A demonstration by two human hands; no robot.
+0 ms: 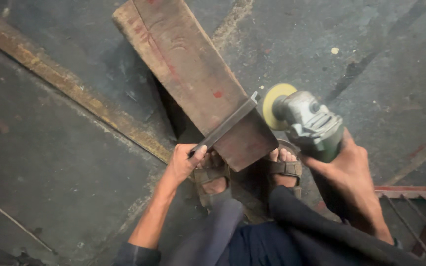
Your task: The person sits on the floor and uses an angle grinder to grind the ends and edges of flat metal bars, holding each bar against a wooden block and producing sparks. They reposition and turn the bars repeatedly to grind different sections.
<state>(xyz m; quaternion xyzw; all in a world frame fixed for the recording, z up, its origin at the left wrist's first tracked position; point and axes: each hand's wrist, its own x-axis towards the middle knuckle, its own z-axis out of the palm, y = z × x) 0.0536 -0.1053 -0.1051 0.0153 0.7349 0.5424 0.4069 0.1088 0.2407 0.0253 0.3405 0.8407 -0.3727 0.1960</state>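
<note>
Left hand (pixel 182 160) pins the metal strip (pixel 225 125) flat on the plank (pixel 188 69); right hand (pixel 343 167) wrapped around the grinder (pixel 306 120), so keep the disc just beside the strip's end.

Worn wood, dull metal, rough concrete

By the left hand (pixel 182 162), a matt grey flat metal strip (pixel 228 124) crosses a scuffed reddish-brown wooden plank (pixel 188 64); the right hand (pixel 346 167) grips a green-bodied angle grinder (pixel 311 123), dull cast-metal head, above stained concrete floor (pixel 50 162).

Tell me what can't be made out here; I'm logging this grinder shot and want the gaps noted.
- Head view: the angle grinder grip is covered by the right hand.
- The near end of the flat metal bar sits inside the left hand.
- The wooden plank is cut off by the top edge.
- Whether the yellow disc is spinning cannot be told.
- The metal grate runs off the right edge.
</note>
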